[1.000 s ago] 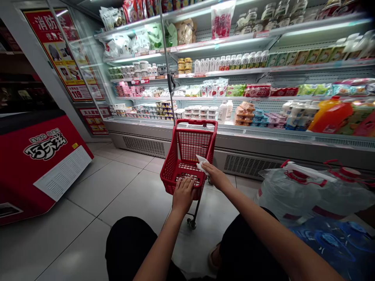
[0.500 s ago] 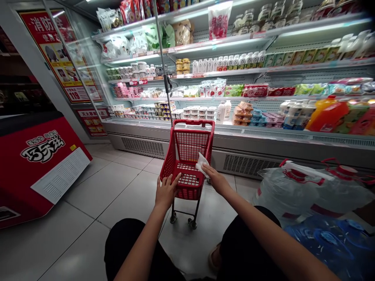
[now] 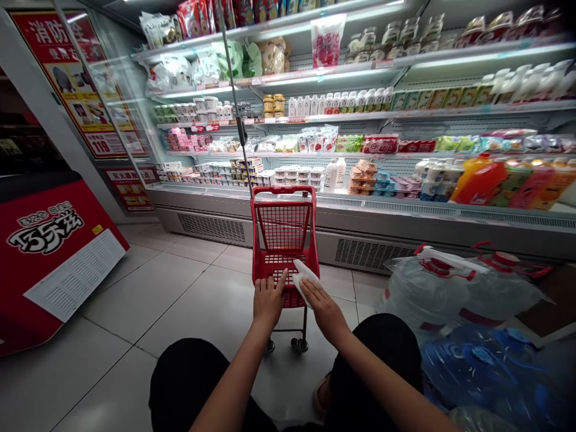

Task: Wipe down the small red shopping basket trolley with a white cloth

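A small red plastic shopping cart [image 3: 284,231] with a slatted back and floor stands in front of me on dark metal legs with casters. At its near rim on the left, my left hand [image 3: 269,300] rests with fingers stretched over the edge and the thumb apart. My right hand [image 3: 321,303] presses a folded white cloth or tissue [image 3: 302,273] between its fingers, at the near right corner of the cart. Part of the near rim is hidden by both hands.
A refrigerated shelf case [image 3: 211,227] with dairy packs and drinks runs behind the cart. Red-capped water jugs [image 3: 432,294] and blue water bottles [image 3: 481,366] stand to my right. On the left is a red freezer [image 3: 85,234]. A thin dark pole [image 3: 236,108] rises behind the cart.
My right hand has moved with the white cloth down and toward me, from the cart's right side to its near corner. The left hand has slid right along the near rim.
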